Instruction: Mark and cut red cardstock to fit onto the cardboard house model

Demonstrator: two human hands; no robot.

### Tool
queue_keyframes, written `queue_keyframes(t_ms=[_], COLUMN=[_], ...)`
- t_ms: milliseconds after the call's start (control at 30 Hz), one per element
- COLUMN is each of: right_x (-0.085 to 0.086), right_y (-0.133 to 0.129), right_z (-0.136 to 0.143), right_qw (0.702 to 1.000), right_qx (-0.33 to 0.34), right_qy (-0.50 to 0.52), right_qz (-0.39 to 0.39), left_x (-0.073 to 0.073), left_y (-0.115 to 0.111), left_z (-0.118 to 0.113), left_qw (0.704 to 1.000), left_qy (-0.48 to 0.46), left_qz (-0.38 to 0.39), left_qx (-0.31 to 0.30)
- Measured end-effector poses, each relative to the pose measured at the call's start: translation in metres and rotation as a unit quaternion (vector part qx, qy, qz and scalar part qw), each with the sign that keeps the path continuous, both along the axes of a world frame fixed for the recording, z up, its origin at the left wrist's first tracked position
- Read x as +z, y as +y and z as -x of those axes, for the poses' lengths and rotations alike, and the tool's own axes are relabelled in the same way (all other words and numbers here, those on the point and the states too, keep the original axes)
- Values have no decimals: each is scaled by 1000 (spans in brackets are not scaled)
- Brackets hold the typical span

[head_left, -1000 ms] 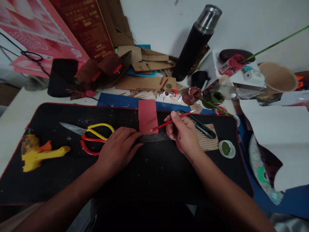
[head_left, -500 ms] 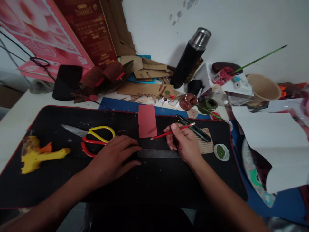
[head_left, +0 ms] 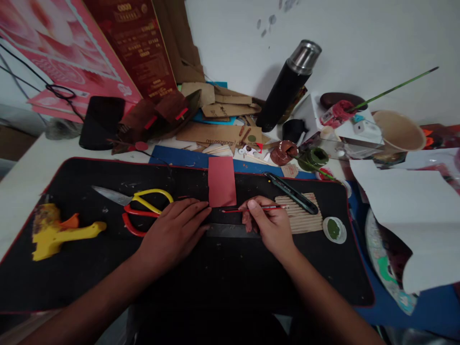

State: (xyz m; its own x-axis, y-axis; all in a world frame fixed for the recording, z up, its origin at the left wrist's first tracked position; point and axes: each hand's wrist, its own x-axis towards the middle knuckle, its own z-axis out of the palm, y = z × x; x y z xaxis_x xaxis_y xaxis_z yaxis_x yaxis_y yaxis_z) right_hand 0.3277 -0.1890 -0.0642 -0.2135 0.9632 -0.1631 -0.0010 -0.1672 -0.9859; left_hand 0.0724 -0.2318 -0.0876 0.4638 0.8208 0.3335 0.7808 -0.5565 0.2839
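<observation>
Head: pencil (head_left: 271, 207) flatter than before

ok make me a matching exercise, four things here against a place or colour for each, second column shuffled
1. pencil
2. card
3. scissors
4. utility knife

A. yellow-and-red handled
B. partly on the corrugated cardboard
C. held in the right hand
D. reddish and rectangular

Pairs: 1-C, 2-D, 3-A, 4-B
</observation>
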Motion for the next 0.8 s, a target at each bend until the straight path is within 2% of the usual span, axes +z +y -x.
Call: queue_keyframes(t_ms=[267, 467, 633, 800], right_x=[-3, -1, 0, 0], right_y=[-10, -10, -11, -14], right_z=[0, -4, -6, -6], right_qw=[997, 990, 984, 977], right_qx=[31, 38, 29, 49], right_qy=[-31, -75, -106, -129], right_qz=[-66, -109, -137, -164], left_x=[5, 3, 6, 7], left_y=[0, 1, 2, 2], left_z=[-1, -2, -2, -3], left_qw=[1000, 1000, 999, 999], left_qy=[9, -1, 23, 44], left_qz=[-18, 6, 0, -1], left_qx=[4, -7, -30, -28])
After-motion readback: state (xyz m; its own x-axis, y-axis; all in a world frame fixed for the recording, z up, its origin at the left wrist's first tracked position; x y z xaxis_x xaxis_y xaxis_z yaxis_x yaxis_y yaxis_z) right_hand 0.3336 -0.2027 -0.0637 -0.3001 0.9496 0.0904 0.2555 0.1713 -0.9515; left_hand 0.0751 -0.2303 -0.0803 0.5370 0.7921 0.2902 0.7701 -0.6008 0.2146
